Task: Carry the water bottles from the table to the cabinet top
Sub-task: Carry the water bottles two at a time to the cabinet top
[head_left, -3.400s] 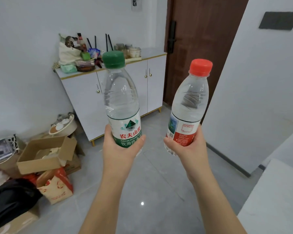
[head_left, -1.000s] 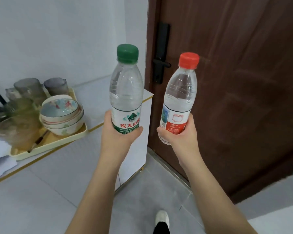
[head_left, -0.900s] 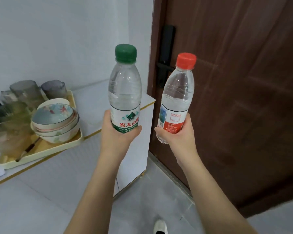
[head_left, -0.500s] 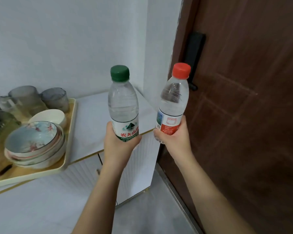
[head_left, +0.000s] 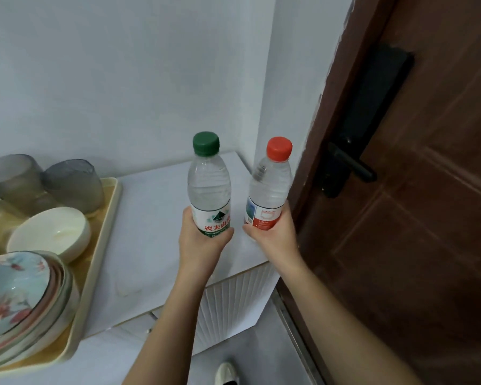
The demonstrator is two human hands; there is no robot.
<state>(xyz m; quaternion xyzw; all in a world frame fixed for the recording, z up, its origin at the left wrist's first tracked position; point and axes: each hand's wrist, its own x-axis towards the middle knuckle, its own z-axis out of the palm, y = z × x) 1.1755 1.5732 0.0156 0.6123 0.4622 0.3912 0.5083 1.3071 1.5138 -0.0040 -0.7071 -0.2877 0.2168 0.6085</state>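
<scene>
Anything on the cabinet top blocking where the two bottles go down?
Nothing visible. The left hand holds the green-capped bottle and the right hand the red-capped bottle over a bare stretch of cabinet top; the tray sits apart, to the left.

1. The left hand is held out ahead of the person, its back towards the camera. Its fingers and thumb curl round the lower part of a green-capped bottle, which stands nearly upright.
2. The right hand is just beside it at about the same height. It curls round the lower part of a red-capped bottle, whose top leans slightly right.
3. The hands do not touch, and the thumbs face each other across a narrow gap.
4. The bare left forearm rises from the bottom edge and the bare right forearm from the lower right. They converge towards the hands, with both wrists fairly straight.
</scene>
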